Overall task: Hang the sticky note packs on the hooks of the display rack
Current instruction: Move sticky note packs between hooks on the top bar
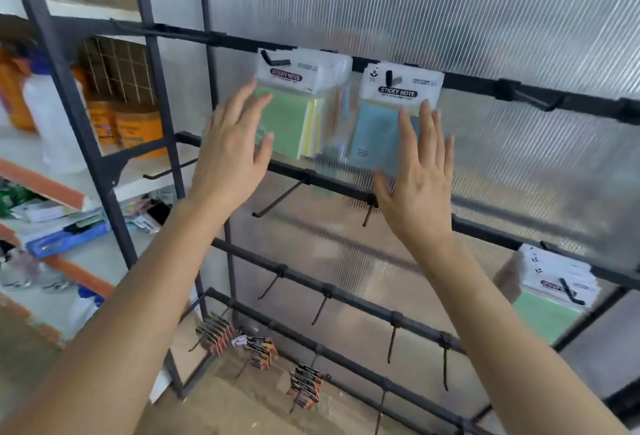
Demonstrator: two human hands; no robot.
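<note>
Several sticky note packs with a green front [298, 102] hang on a hook of the black display rack [467, 83]. To their right hangs a pack with blue notes [391, 112] on a second hook. My left hand [232, 147] is raised with straight fingers in front of the green packs' left edge. With spread fingers my right hand [419, 178] is held up in front of the blue pack's lower right. Neither hand holds anything. More packs with a green front [550, 296] hang at the lower right.
Bare hooks stick out from the rack's bars, one at the upper right [540, 102] and several lower down [280, 199]. Small orange card packs [263, 351] hang near the floor. At the left, shelves [52, 188] carry orange tubs and stationery.
</note>
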